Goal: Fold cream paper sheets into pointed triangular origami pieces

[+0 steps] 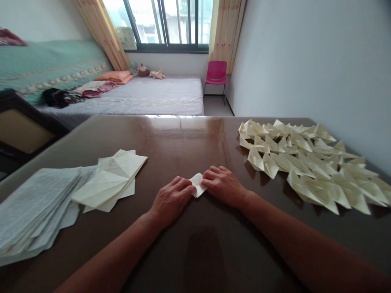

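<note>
A small folded piece of cream paper [198, 184] lies at the middle of the brown table, between my two hands. My left hand [174, 197] has its fingers closed on the paper's left corner. On the opposite corner, the bent fingers of my right hand [224, 185] press and grip it. My fingers hide both side corners of the paper. To the left is a fanned stack of creased cream paper sheets [113, 175]. Many folded paper boats [305, 154] stand in rows on the right side of the table.
A thick pile of printed sheets [39, 203] lies at the table's left edge [18, 189]. A dark chair [27, 126] stands beyond that edge. Past the far edge are a bed [165, 93] and a pink chair [216, 73]; a wall [305, 61] runs along the right.
</note>
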### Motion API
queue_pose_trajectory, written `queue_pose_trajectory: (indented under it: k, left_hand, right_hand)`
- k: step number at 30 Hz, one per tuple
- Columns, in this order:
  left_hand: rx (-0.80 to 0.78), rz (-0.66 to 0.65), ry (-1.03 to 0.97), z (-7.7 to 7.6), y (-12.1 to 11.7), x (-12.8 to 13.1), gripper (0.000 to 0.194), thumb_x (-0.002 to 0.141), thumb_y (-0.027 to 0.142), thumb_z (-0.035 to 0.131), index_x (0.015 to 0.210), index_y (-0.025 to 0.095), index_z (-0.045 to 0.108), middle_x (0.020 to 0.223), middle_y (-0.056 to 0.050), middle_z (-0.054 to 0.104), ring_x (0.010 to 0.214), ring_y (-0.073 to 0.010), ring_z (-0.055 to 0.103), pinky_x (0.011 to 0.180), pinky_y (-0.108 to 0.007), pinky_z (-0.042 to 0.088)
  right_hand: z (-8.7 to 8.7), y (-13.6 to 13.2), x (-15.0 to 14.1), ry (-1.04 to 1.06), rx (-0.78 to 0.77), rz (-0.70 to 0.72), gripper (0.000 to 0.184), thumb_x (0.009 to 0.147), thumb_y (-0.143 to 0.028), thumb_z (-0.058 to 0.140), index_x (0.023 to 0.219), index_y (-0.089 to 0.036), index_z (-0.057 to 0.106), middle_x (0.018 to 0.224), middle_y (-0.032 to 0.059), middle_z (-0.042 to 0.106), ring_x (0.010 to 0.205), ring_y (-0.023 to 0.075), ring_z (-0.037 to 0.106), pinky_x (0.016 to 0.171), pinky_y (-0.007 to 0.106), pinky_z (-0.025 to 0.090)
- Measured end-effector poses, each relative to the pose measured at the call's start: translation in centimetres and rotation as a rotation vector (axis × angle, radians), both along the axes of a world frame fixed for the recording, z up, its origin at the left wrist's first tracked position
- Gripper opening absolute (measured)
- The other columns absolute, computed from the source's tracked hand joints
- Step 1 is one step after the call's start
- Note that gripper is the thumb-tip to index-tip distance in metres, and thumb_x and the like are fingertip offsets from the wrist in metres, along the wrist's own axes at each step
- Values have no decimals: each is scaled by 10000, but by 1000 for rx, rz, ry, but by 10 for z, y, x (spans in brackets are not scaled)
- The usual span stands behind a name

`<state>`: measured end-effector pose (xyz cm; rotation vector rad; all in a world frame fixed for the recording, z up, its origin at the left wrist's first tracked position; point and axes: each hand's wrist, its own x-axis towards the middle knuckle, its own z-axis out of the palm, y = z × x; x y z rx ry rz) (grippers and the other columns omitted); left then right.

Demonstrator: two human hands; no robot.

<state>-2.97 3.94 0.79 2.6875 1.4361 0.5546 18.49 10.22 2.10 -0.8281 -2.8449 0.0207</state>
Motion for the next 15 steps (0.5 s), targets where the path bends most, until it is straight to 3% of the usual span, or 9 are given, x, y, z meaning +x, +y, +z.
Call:
queue_pose_trajectory:
  k: [7, 11, 15]
  left_hand:
    - [11, -22, 25, 2, 1, 0, 241, 952, 260, 427, 1007, 266, 661, 992, -25, 648, 976, -171, 513, 799, -275, 466]
    - [-60, 4, -71, 3, 4, 1, 228, 944, 281, 445, 969, 250, 670, 994, -22, 665, 970, -158, 534, 838, -273, 468]
    - [-140, 138, -215, -2, 11, -2, 253, 941, 318, 438, 965, 224, 672, 918, -26, 676, 875, -149, 567, 794, -272, 474]
  right_hand:
    - [12, -4, 2, -27, -51, 40, 204, 921, -304, 512, 900, -204, 689, 952, 56, 637, 918, 177, 505, 765, 311, 338]
    - [3, -1, 2, 75, -225, 2, 270, 953, -324, 463, 858, -198, 682, 865, 36, 654, 850, 146, 539, 748, 271, 368]
    - [-10, 5, 0, 185, -330, -148, 251, 963, -308, 439, 874, -187, 641, 851, 27, 648, 847, 136, 550, 735, 241, 388]
